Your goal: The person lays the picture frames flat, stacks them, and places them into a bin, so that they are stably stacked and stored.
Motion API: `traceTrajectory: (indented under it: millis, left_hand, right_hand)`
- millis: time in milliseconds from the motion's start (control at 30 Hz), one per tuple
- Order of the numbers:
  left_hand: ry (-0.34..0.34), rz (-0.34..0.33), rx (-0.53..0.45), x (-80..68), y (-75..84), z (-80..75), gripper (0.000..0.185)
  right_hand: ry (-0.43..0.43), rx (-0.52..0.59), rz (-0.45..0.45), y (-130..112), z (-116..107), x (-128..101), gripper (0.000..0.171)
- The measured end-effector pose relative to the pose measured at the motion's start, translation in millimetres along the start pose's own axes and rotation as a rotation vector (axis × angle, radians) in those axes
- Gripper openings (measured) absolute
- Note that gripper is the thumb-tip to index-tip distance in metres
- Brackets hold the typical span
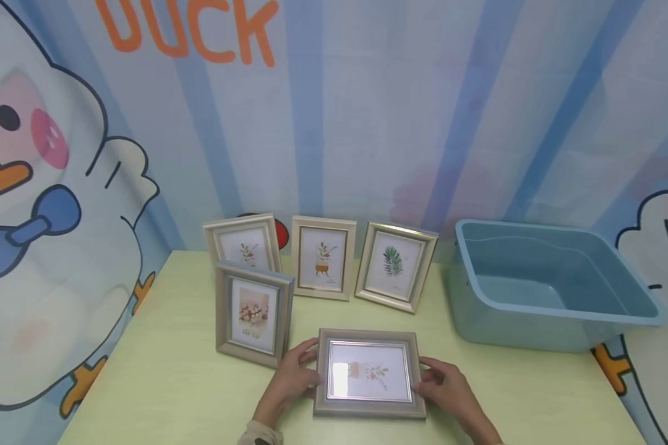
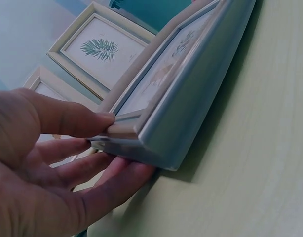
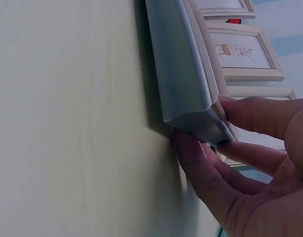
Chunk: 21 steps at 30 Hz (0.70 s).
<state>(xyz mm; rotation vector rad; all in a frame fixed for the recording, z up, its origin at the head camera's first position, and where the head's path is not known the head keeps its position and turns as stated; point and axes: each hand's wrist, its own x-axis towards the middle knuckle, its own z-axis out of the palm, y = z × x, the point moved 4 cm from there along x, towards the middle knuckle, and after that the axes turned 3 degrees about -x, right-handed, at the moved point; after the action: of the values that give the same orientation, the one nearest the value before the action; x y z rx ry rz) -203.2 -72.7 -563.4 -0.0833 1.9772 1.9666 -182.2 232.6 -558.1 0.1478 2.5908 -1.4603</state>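
Observation:
A taupe picture frame (image 1: pixel 370 406) lies on its long side, face up, low over the front of the table, its plant print turned sideways and glare on the glass. At its left end my left hand (image 1: pixel 294 378) grips it, the thumb on the front border and the fingers beneath, as the left wrist view shows. My right hand (image 1: pixel 448 389) pinches the opposite end; in the right wrist view the thumb (image 3: pixel 255 116) lies on the top edge and fingertips curl under the corner. Just behind my left hand stands a brownish picture frame (image 1: pixel 222 315) with a flower photo.
Farther back stand a cream frame (image 1: pixel 211 238) partly hidden by the brownish one, another cream frame (image 1: pixel 297 256) with a potted plant, and a gold-edged frame (image 1: pixel 423 272) with a green leaf. A blue plastic bin (image 1: pixel 512 327) sits at the right on the pale green table (image 1: pixel 161 364).

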Motion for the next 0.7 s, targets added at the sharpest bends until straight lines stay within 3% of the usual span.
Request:
traceTrajectory:
  millis: [467, 700]
  left_hand:
    - [0.208, -0.042, 0.384, 5.1, 11.1, 1.2, 0.076]
    - [0.24, 0.008, 0.466, 2.7, 14.7, 5.1, 0.075]
  right_hand:
    - [0.091, -0.173, 0.006, -20, 6, 5, 0.047]
    - [0.119, -0.225, 0.022, -22, 7, 5, 0.045]
